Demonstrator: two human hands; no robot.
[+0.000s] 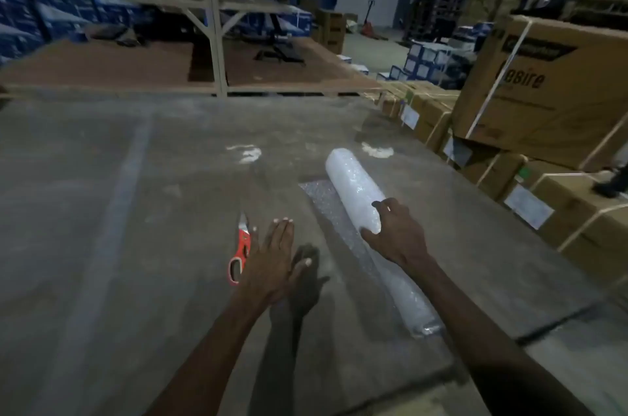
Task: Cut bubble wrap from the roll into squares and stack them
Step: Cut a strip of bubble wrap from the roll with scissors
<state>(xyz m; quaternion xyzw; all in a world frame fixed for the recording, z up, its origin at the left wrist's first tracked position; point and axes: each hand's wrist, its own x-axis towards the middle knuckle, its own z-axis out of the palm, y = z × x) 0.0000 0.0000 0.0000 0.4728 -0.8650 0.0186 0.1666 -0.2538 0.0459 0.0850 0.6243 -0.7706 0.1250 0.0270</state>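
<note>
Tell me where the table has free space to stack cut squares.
The wide bare stretch of table left of the scissors is free. It is crowded between the scissors and the bubble wrap roll, where both hands work: left hand, right hand.

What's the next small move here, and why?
Probably roll the bubble wrap roll further right with the right hand, which already grips it. Only a narrow strip of unrolled wrap lies flat beside it, likely too little for a square. The left hand hovers open next to the scissors, which lie untouched on the table.
</note>
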